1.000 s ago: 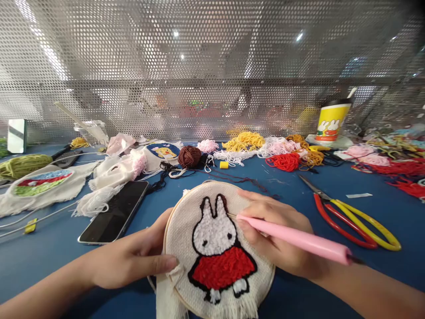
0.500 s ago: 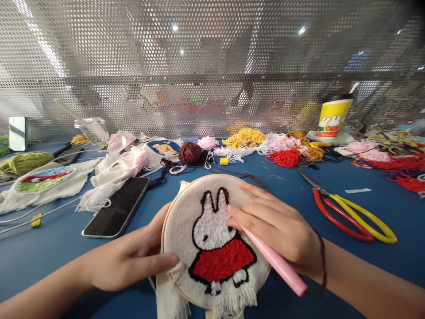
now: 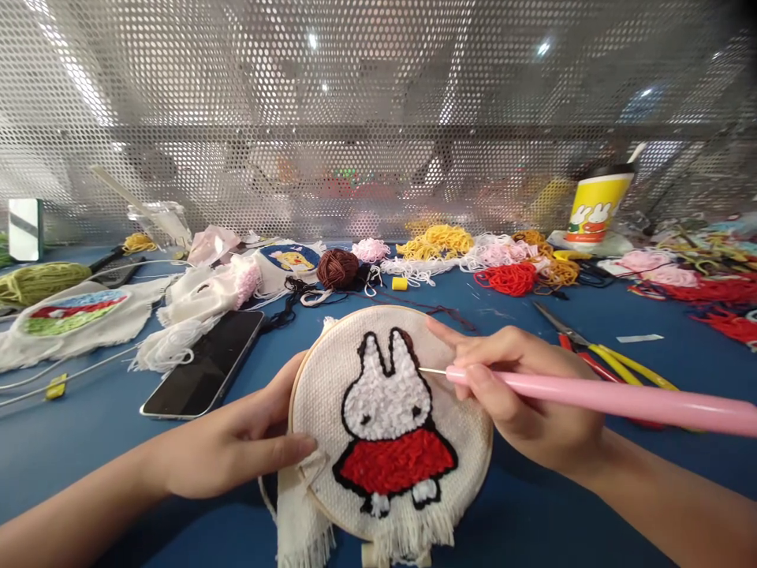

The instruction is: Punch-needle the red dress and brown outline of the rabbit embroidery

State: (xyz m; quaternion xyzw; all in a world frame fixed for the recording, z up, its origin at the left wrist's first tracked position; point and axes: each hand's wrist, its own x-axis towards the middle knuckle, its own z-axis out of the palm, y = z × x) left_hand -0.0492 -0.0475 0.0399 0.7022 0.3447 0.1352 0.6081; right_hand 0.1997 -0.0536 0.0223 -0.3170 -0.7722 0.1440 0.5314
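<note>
My left hand (image 3: 248,442) grips the left rim of a round embroidery hoop (image 3: 299,418), thumb on top and fingers behind it. Stretched in the hoop is cream cloth with fringed lower edges, bearing a rabbit figure (image 3: 387,402) in white and red yarn outlined in black. A pink-handled punch needle (image 3: 591,394) is pinched between the thumb and fingers of my right hand (image 3: 526,386). Its thin metal shaft points left, with the tip against the cloth beside the rabbit's right ear. One finger of that hand reaches to the hoop's upper right rim.
Scissors (image 3: 609,359) with red and yellow handles lie at right, partly behind my right hand. A phone (image 3: 206,371) lies at left near another embroidered cloth (image 3: 76,315). Brown yarn (image 3: 337,270), red yarn (image 3: 505,278) and a yellow cup (image 3: 598,207) stand before a perforated metal panel (image 3: 378,102).
The punch needle has swung from slanting down-right to nearly level. My right hand has turned and moved right, uncovering the rabbit's right eye and the needle shaft.
</note>
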